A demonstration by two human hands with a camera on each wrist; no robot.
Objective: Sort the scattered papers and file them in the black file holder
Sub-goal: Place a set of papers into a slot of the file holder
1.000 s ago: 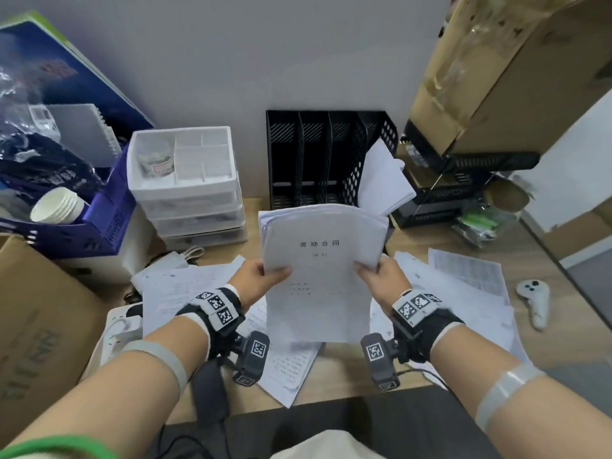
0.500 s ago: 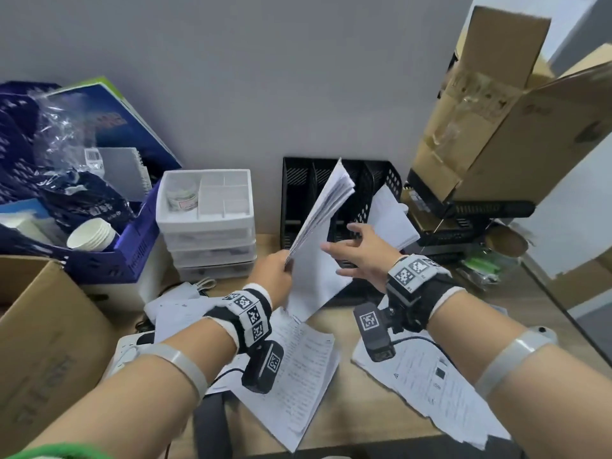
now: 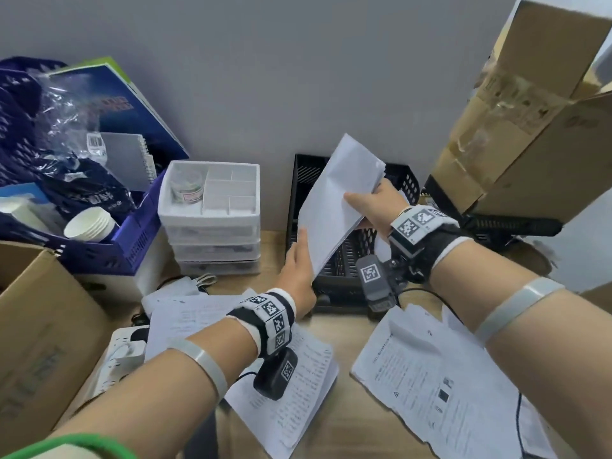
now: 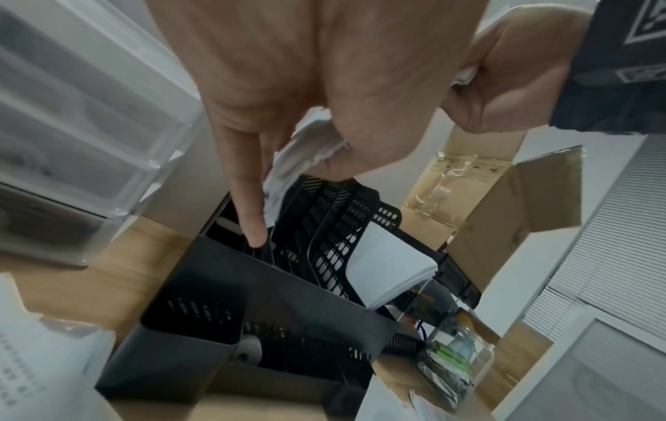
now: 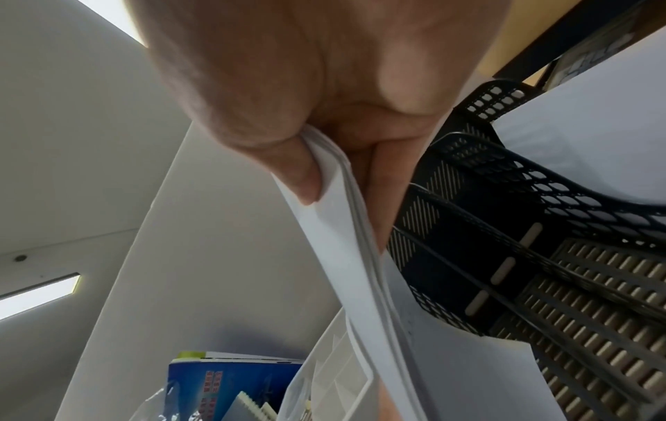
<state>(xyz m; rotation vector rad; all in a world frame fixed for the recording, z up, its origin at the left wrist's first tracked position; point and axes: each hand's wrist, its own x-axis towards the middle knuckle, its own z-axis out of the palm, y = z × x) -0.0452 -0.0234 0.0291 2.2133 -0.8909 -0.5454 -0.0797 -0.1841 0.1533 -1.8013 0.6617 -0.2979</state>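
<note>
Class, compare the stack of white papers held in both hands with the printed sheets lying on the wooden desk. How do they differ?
The held stack of white papers is lifted and tilted over the black mesh file holder; the printed sheets lie flat on the wooden desk. The left hand and right hand grip the stack; nothing touches the sheets. Both are white paper.

A plain grey painted wall point(image 3: 265, 77) rises behind the light wooden counter point(image 3: 347, 422). In the right wrist view, a long rectangular ceiling light panel point(image 5: 36, 290) glows on the white ceiling (a small round fitting sits nearby).
</note>
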